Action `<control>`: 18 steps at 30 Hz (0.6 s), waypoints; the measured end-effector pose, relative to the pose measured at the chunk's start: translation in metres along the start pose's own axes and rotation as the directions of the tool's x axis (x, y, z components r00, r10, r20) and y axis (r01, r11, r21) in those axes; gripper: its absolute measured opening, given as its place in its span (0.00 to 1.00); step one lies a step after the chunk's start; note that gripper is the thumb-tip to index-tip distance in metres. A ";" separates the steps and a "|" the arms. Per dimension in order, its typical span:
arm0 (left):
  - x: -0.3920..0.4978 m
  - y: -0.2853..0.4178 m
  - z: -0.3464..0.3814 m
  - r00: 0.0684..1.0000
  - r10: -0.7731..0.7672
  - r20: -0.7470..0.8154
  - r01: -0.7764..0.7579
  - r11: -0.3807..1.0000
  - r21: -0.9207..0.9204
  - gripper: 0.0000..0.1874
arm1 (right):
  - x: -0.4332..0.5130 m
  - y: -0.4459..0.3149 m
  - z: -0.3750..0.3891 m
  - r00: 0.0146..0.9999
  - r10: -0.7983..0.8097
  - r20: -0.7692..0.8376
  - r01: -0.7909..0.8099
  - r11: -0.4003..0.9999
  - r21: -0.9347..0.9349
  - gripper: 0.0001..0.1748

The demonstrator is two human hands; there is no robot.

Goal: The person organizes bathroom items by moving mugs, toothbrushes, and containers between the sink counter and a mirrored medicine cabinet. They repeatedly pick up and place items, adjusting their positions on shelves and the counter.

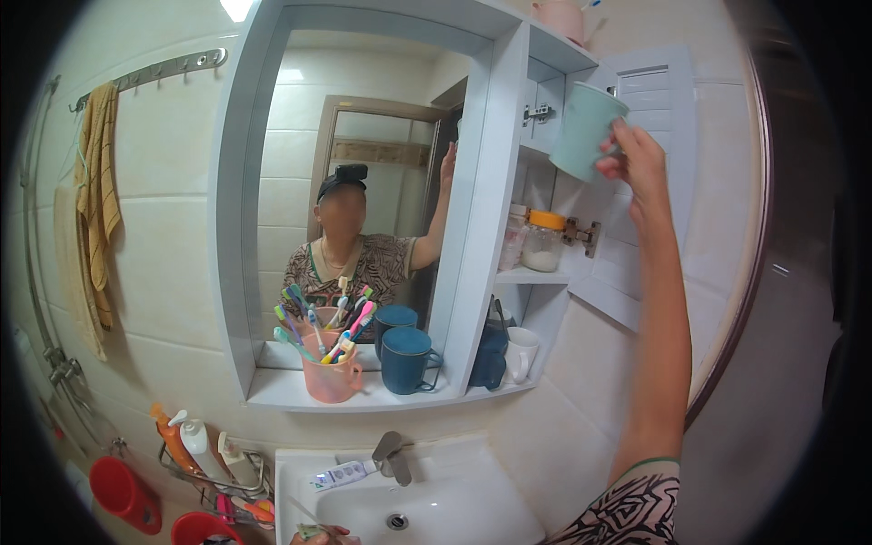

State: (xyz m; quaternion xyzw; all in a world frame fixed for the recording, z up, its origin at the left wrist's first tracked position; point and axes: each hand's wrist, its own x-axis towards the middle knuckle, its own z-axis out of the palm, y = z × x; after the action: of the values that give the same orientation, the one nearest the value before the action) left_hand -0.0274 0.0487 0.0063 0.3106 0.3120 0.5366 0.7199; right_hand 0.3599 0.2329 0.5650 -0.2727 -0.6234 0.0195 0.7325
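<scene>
My right hand [623,153] is raised at the upper right and grips a light green plastic cup [587,129], in front of the side cabinet with its louvred door [654,102] swung open. Low in the view, my left hand [323,537] is over the front of the white washbasin [436,507]. It holds something small and pale green, mostly cut off by the picture's edge; I cannot tell what it is. On the mirror ledge stand a pink cup [330,378] full of toothbrushes and a blue mug [407,361] with a handle. A toothpaste tube [344,475] lies beside the faucet [392,456].
A jar with an orange lid [543,238] stands on the cabinet's middle shelf, a white mug [521,354] below. A pink cup [562,20] is on top. Pump bottles [201,446] fill a wire rack at left, near red buckets [126,494]. Towels [99,197] hang from hooks.
</scene>
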 end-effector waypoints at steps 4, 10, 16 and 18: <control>0.009 -0.004 0.004 1.000 -0.008 0.015 0.008 1.000 -0.002 0.25 | 0.054 0.017 0.020 0.997 -0.037 -0.073 0.035 0.999 -0.033 0.21; 0.002 -0.015 0.004 0.997 0.060 -0.058 -0.063 0.997 -0.053 0.20 | 0.085 0.036 0.055 0.998 -0.002 -0.062 -0.006 0.991 -0.130 0.19; -0.002 -0.023 0.005 0.984 0.126 -0.128 -0.135 0.989 -0.061 0.18 | 0.103 0.077 0.067 0.997 0.015 -0.070 -0.017 1.000 -0.015 0.17; -0.002 -0.024 0.008 0.981 0.128 -0.147 -0.138 0.989 -0.057 0.18 | 0.107 0.088 0.071 0.995 0.004 -0.104 0.000 0.999 0.038 0.16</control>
State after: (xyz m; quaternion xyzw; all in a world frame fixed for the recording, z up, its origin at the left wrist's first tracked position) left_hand -0.0082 0.0403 -0.0071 0.2672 0.3230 0.6146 0.6682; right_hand 0.3456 0.3733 0.6297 -0.2598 -0.5838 0.0179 0.7690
